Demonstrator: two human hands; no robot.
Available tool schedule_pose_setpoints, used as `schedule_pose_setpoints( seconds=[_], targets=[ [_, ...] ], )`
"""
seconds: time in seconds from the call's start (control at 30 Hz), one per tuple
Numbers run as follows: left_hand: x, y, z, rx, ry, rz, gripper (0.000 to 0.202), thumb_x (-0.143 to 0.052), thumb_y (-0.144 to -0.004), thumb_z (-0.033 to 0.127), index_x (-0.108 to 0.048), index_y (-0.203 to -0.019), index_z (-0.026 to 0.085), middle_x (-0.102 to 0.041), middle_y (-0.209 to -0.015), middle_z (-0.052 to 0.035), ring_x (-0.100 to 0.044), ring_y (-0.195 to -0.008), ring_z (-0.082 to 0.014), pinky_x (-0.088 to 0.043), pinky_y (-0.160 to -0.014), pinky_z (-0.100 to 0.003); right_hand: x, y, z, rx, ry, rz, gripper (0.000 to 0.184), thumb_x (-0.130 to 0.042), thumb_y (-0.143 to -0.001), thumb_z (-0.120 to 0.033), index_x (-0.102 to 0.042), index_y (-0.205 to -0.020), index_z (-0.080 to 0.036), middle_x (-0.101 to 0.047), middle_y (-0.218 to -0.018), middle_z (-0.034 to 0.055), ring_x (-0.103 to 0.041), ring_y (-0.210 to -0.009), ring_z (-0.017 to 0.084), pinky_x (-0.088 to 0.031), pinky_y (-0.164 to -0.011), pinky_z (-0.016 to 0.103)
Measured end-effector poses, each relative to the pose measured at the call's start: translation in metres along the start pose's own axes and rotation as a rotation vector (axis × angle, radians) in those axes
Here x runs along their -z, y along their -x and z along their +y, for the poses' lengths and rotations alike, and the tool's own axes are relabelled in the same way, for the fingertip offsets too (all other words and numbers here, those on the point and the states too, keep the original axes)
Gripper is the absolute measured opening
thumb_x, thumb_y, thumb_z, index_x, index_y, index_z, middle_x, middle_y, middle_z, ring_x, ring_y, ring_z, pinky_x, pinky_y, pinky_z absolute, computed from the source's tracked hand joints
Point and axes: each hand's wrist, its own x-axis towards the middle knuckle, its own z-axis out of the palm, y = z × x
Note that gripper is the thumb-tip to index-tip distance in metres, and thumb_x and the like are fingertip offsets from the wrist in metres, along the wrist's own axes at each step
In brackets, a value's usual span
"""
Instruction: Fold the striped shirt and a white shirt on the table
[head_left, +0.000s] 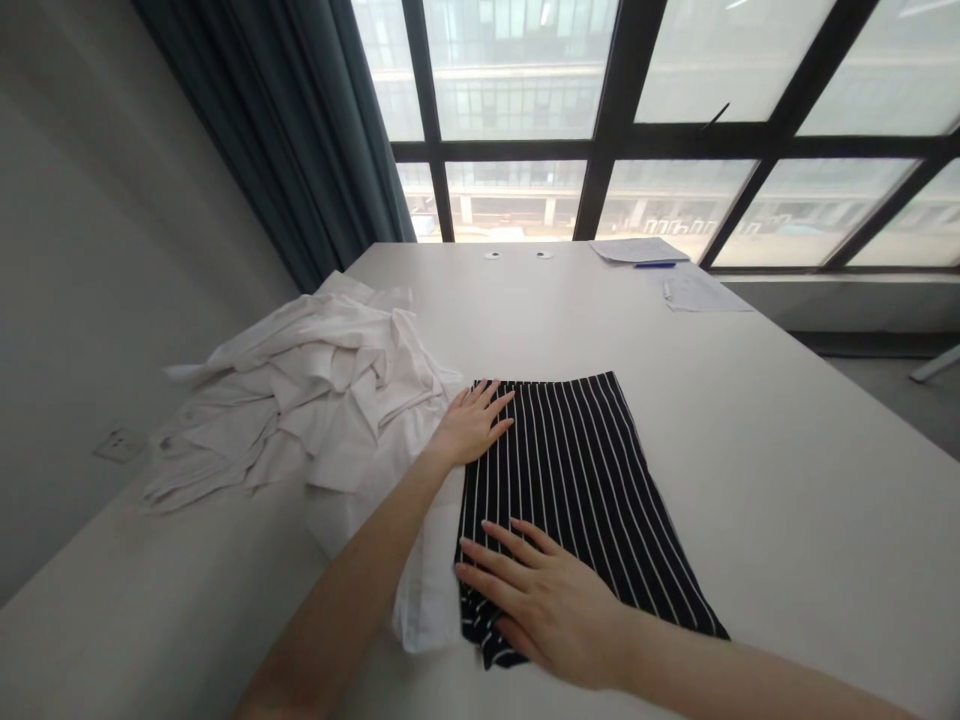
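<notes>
A black cloth with thin white stripes (577, 470) lies spread on the white table, its left side beside a white cloth. My left hand (472, 425) rests on its far left corner, fingers apart and pointing away from me. Lower down, my right hand (551, 600) lies flat across the near part of the striped cloth with its fingers spread to the left. Near that hand the cloth's bottom left edge is bunched and wrinkled. Part of the near edge is hidden under my right hand and forearm.
Crumpled white fabric (330, 390) is heaped on the left of the table (787, 480), near the wall. Papers (637, 250) and a blue pen (655, 265) lie at the far right. Two small white round fittings sit near the far edge. Behind are windows and a dark curtain (300, 130).
</notes>
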Motion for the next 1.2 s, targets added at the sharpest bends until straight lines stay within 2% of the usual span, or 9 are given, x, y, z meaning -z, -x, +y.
schedule_pose_setpoints(
  seconds=[0.13, 0.23, 0.33, 0.43, 0.5, 0.6, 0.83, 1.03, 1.2],
  targets=[
    [-0.009, -0.003, -0.006, 0.130, 0.079, 0.164, 0.056, -0.047, -0.096, 0.043, -0.041, -0.144, 0.014, -0.040, -0.150, -0.0184, -0.034, -0.141, -0.0313, -0.029, -0.114, -0.049, 0.026, 0.010, -0.008, 0.031, -0.157, -0.012, 0.045, -0.041, -0.099, -0.028, -0.043, -0.144, -0.028, -0.045, -0.151, 0.0017, -0.035, -0.141, 0.018, -0.022, -0.118, 0.041],
    [-0.016, -0.006, -0.014, 0.207, 0.213, 0.356, 0.048, -0.054, -0.093, 0.033, -0.047, -0.135, 0.010, -0.057, -0.132, -0.0181, -0.050, -0.127, -0.0281, -0.037, -0.109, -0.045, 0.055, 0.018, 0.011, -0.058, -0.119, 0.195, 0.034, -0.041, -0.098, -0.023, -0.061, -0.126, -0.025, -0.060, -0.135, 0.0037, -0.047, -0.131, 0.016, -0.034, -0.112, 0.038],
    [-0.019, -0.009, -0.019, 0.269, 0.282, 0.464, 0.043, -0.057, -0.089, 0.026, -0.050, -0.130, 0.015, -0.062, -0.117, -0.0127, -0.057, -0.113, -0.0257, -0.043, -0.103, -0.044, 0.084, 0.023, 0.059, -0.193, 0.018, 0.490, 0.028, -0.042, -0.096, -0.024, -0.066, -0.112, -0.025, -0.063, -0.128, 0.0058, -0.052, -0.124, 0.021, -0.039, -0.108, 0.045],
    [-0.018, -0.010, -0.019, 0.307, 0.312, 0.478, 0.044, -0.060, -0.087, 0.025, -0.051, -0.130, 0.018, -0.062, -0.109, -0.0096, -0.058, -0.106, -0.0250, -0.045, -0.099, -0.044, 0.109, 0.021, 0.120, -0.317, 0.125, 0.710, 0.027, -0.044, -0.093, -0.024, -0.066, -0.109, -0.023, -0.064, -0.123, 0.0082, -0.056, -0.118, 0.022, -0.041, -0.105, 0.045],
    [-0.015, -0.010, -0.018, 0.319, 0.341, 0.468, 0.045, -0.060, -0.087, 0.025, -0.052, -0.131, 0.019, -0.062, -0.103, -0.0080, -0.059, -0.101, -0.0243, -0.045, -0.098, -0.044, 0.119, 0.016, 0.155, -0.460, 0.171, 0.787, 0.029, -0.049, -0.089, -0.023, -0.064, -0.113, -0.022, -0.064, -0.122, 0.0090, -0.055, -0.119, 0.024, -0.040, -0.105, 0.046],
    [-0.010, -0.009, -0.016, 0.315, 0.401, 0.452, 0.044, -0.058, -0.087, 0.022, -0.055, -0.130, 0.021, -0.060, -0.096, -0.0056, -0.058, -0.094, -0.0221, -0.045, -0.096, -0.042, 0.126, 0.005, 0.187, -0.554, 0.176, 0.818, 0.033, -0.052, -0.086, -0.024, -0.063, -0.117, -0.019, -0.064, -0.123, 0.0134, -0.056, -0.118, 0.028, -0.042, -0.102, 0.048],
    [-0.005, -0.008, -0.017, 0.297, 0.631, 0.423, 0.049, -0.057, -0.083, 0.016, -0.055, -0.132, 0.026, -0.059, -0.086, 0.0015, -0.058, -0.078, -0.0134, -0.049, -0.078, -0.026, 0.127, -0.004, 0.201, -0.567, 0.122, 0.797, 0.017, -0.055, -0.085, -0.029, -0.071, -0.089, -0.022, -0.074, -0.094, 0.0055, -0.066, -0.094, 0.022, -0.047, -0.089, 0.037],
    [-0.004, -0.008, -0.015, 0.313, 0.751, 0.387, 0.048, -0.060, -0.083, 0.016, -0.057, -0.130, 0.023, -0.060, -0.082, 0.0025, -0.059, -0.073, -0.0120, -0.049, -0.076, -0.025, 0.124, -0.001, 0.205, -0.604, 0.070, 0.835, 0.021, -0.057, -0.083, -0.037, -0.070, -0.083, -0.021, -0.074, -0.086, 0.0053, -0.067, -0.084, 0.023, -0.048, -0.080, 0.035],
    [-0.002, -0.010, -0.020, 0.334, 0.841, 0.451, 0.042, -0.056, -0.084, 0.012, -0.059, -0.125, 0.022, -0.062, -0.087, 0.0014, -0.064, -0.075, -0.0110, -0.051, -0.077, -0.025, 0.123, 0.001, 0.207, -0.607, 0.058, 0.879, 0.021, -0.057, -0.083, -0.039, -0.069, -0.084, -0.022, -0.074, -0.087, 0.0041, -0.066, -0.085, 0.021, -0.048, -0.082, 0.034]
  ],
)
